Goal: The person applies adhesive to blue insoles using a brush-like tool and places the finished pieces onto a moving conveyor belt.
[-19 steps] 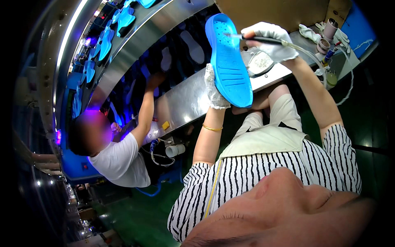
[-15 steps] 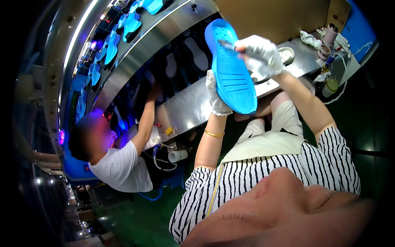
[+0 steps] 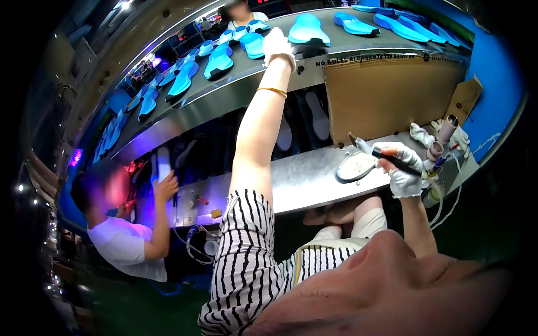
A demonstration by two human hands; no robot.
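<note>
My left arm stretches up to the conveyor belt [image 3: 335,46]. My gloved left hand [image 3: 278,49] is over the belt's near edge, between a blue shoe sole [image 3: 252,46] on its left and a larger blue sole [image 3: 309,29] on its right. Its fingers point away and partly hide each other, so whether they grip anything is unclear. My right hand [image 3: 404,175], in a white glove with bare fingertips, holds a brush [image 3: 364,145] with a dark handle. The brush head tilts up above a shallow white dish [image 3: 356,167] of whitish stuff on the metal bench.
More blue soles [image 3: 182,79] line the belt. A cardboard sheet [image 3: 392,95] stands behind the metal bench [image 3: 305,187]. Grey soles [image 3: 318,117] lie on a lower level. A co-worker [image 3: 126,235] handles a sole at left; another person [image 3: 241,15] is beyond the belt. Gloves [image 3: 421,134] and tubes [image 3: 446,130] lie right.
My left hand has gone from holding a blue sole over the bench up to the belt. My right hand has drawn the brush off that sole, toward the dish. The view has shifted.
</note>
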